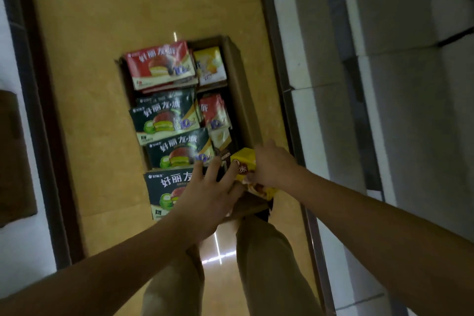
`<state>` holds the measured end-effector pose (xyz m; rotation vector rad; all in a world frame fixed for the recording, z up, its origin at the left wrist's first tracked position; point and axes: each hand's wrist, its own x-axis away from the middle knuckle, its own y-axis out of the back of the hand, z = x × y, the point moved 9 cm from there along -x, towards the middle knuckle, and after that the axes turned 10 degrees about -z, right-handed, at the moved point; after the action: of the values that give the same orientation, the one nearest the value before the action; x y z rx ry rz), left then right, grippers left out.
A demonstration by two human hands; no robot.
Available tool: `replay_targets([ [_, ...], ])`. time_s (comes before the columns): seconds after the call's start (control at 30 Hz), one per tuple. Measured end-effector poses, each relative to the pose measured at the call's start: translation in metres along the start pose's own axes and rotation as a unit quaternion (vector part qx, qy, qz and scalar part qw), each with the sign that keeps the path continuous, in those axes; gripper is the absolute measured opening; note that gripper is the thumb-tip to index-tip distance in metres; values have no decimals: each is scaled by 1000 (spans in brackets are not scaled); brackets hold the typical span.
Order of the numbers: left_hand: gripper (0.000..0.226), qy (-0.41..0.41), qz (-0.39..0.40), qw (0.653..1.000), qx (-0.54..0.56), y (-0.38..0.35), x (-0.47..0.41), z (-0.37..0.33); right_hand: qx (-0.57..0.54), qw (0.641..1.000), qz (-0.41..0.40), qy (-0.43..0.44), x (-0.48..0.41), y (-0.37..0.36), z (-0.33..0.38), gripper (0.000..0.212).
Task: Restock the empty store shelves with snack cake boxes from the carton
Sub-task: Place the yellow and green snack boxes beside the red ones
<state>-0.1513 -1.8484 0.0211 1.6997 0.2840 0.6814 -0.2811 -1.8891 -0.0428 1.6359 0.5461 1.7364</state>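
An open cardboard carton (238, 79) stands on the tan floor, packed with snack cake boxes: a red box (159, 64) at the far end, dark green boxes (164, 115) in a row toward me, and smaller yellow and red packs along the right side. My right hand (272, 164) is closed around a yellow snack cake box (246, 159) at the carton's near right corner. My left hand (207, 192) lies with fingers spread over the nearest dark green box (164, 187), its fingertips touching the yellow box. The yellow box's lower part is hidden by both hands.
White empty shelves (384, 84) run along the right side of the aisle. Another shelf unit with a dark base (38, 110) lines the left, with a brown cardboard piece (15, 156) on it. My legs in tan trousers (269, 264) stand just behind the carton.
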Motion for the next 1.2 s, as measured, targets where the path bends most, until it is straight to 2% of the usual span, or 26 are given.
replay_targets([
  [0.13, 99, -11, -48, 999, 8, 67, -9, 11, -33, 998, -50, -22, 27, 70, -14, 85],
  [0.27, 98, -38, -116, 992, 22, 141, -13, 15, -75, 988, -121, -56, 76, 140, -27, 79],
  [0.33, 84, -62, -161, 985, 15, 178, -15, 14, -95, 982, -146, -79, 107, 170, -36, 77],
  [0.43, 40, -84, -259, 962, 0, 242, -13, 10, -109, 970, -187, -112, 160, 216, -49, 83],
  [0.47, 35, -94, -281, 955, -7, 257, -14, 9, -115, 966, -198, -122, 179, 232, -53, 85],
  [0.53, 51, -108, -295, 948, -49, 285, -17, 8, -131, 957, -214, -147, 215, 259, -60, 85],
  [0.63, 39, -147, -323, 932, -73, 351, -15, -3, -131, 942, -250, -184, 266, 298, -68, 79],
  [0.77, 53, -200, -379, 900, -74, 441, -7, -23, -117, 920, -316, -200, 335, 348, -67, 77],
  [0.9, 42, -230, -465, 853, -57, 519, 6, -39, -121, 894, -381, -201, 403, 386, -62, 79],
  [1.07, 33, -254, -533, 799, -116, 601, 21, -62, -87, 868, -443, -207, 490, 427, -61, 88],
  [1.2, 50, -298, -535, 775, -159, 661, 18, -75, -70, 836, -498, -219, 562, 454, -68, 86],
])
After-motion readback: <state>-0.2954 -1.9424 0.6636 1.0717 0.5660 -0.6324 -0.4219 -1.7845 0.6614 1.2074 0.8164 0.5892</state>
